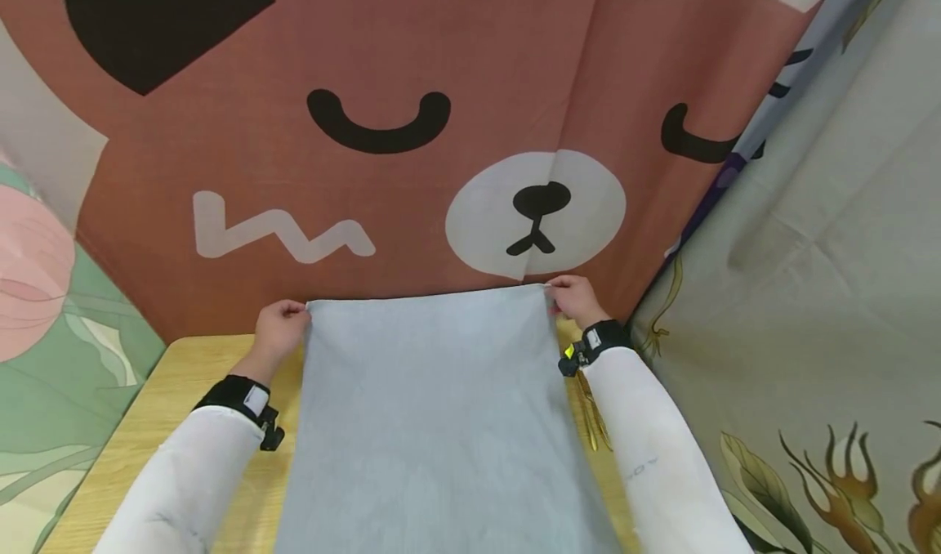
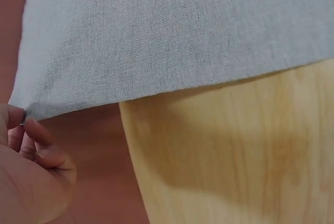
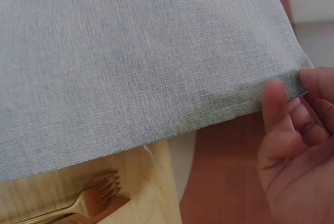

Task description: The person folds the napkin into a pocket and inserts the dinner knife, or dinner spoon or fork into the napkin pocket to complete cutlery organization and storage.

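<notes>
A light blue-grey cloth (image 1: 434,407) is stretched between both hands over the wooden table. My left hand (image 1: 281,330) pinches its far left corner, and the left wrist view shows thumb and finger closed on the cloth's tip. At the far right corner, my right hand (image 1: 576,299) pinches the cloth in the same manner. In both wrist views the corners hang out past the table's far edge. A gold fork (image 3: 96,198) lies on the table under the right side of the cloth, partly cut off by the frame.
The wooden table (image 1: 176,382) shows on either side of the cloth. Behind its far edge hangs a brown curtain (image 1: 412,211) printed with a bear face. A pale curtain (image 1: 794,292) with plant prints hangs at the right, and a green floral one (image 1: 66,399) at the left.
</notes>
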The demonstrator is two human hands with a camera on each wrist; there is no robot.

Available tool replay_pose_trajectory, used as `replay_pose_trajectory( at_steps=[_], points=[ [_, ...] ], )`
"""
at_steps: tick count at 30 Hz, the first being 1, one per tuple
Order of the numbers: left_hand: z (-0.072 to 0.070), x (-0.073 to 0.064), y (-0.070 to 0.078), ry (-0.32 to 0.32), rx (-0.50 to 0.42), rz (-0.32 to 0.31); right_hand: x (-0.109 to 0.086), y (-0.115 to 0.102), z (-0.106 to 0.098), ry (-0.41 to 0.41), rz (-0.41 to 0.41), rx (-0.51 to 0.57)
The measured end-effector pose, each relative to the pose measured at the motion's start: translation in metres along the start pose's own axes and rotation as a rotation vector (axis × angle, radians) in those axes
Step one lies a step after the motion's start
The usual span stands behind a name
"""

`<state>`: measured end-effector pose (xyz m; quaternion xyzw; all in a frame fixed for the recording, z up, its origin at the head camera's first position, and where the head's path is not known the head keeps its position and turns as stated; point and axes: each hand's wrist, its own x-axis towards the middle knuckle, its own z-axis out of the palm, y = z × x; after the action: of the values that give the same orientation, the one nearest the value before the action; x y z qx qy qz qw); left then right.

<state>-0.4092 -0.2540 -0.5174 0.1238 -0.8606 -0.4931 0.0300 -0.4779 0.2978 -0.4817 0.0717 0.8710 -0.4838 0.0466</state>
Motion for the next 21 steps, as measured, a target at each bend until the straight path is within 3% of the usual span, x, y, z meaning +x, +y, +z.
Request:
replay_pose_trajectory(
  at_steps=[5,12,17,21],
  points=[
    [-0.01,-0.005,0.01,-0.005,-0.055,0.014,-0.001,-0.004,-0.007,-0.009,-0.004,0.076],
    [-0.021,-0.024,0.003,-0.112,-0.081,0.057,-0.017,0.004,-0.011,-0.063,-0.034,0.175],
    [-0.031,-0.045,-0.007,-0.173,-0.102,0.143,-0.038,0.017,-0.022,-0.119,-0.082,0.224],
    [-0.035,-0.066,-0.018,-0.2,-0.075,0.267,-0.056,0.031,-0.032,-0.163,-0.098,0.251]
  ],
)
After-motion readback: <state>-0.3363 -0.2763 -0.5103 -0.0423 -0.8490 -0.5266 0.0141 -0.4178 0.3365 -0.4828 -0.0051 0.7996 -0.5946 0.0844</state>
